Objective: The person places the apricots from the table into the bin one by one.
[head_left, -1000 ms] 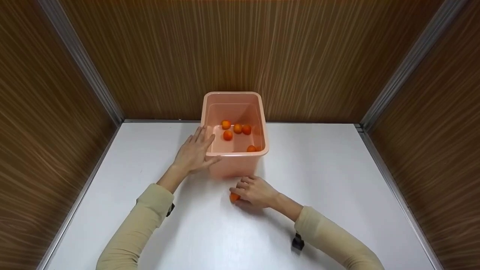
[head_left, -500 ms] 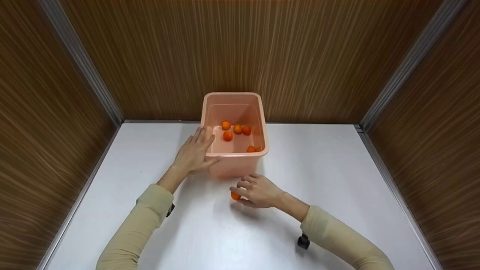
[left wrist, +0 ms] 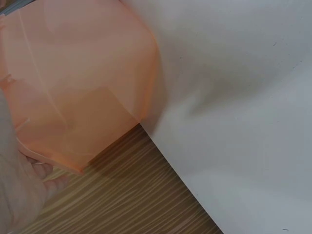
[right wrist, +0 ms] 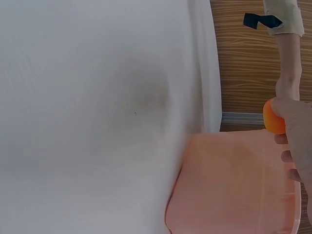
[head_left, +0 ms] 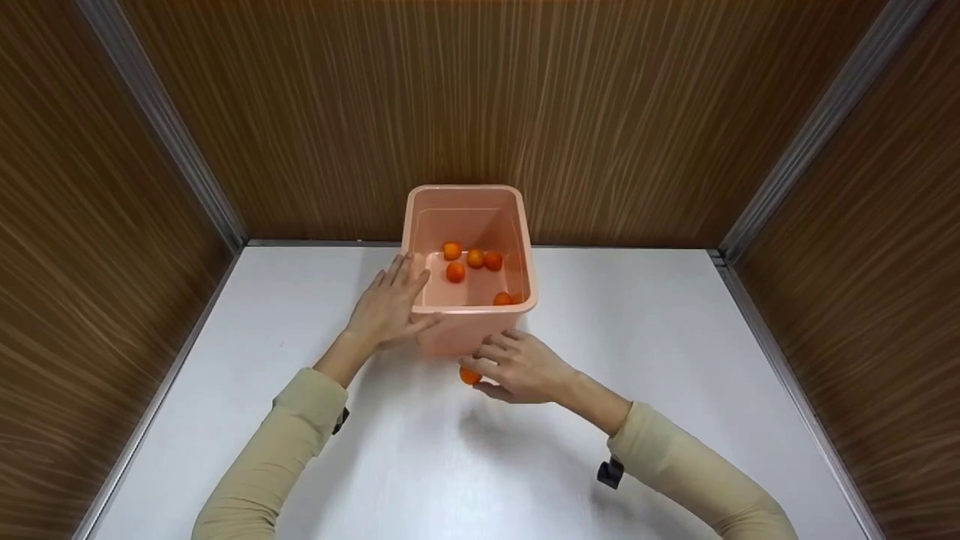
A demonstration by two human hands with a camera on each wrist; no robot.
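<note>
A pink plastic bin (head_left: 470, 319) stands at the back middle of the white table (head_left: 675, 360), with several small orange fruits (head_left: 474, 259) inside. My left hand (head_left: 390, 304) rests flat against the bin's left wall and rim, fingers straight. My right hand (head_left: 517, 366) is lifted just off the table in front of the bin and grips one small orange fruit (head_left: 469, 376) in curled fingers. The right wrist view shows that fruit (right wrist: 273, 119) at my fingertips beside the bin (right wrist: 234, 185). The left wrist view shows the bin's wall (left wrist: 83, 83) close up.
Brown wood-grain walls (head_left: 480, 105) enclose the table on three sides, with metal strips (head_left: 817, 127) in the corners. The bin stands against the back wall. Bare white tabletop lies to both sides of the bin.
My right hand has lifted the orange fruit off the table and moved it up toward the bin's front wall. The left hand has stayed on the bin.
</note>
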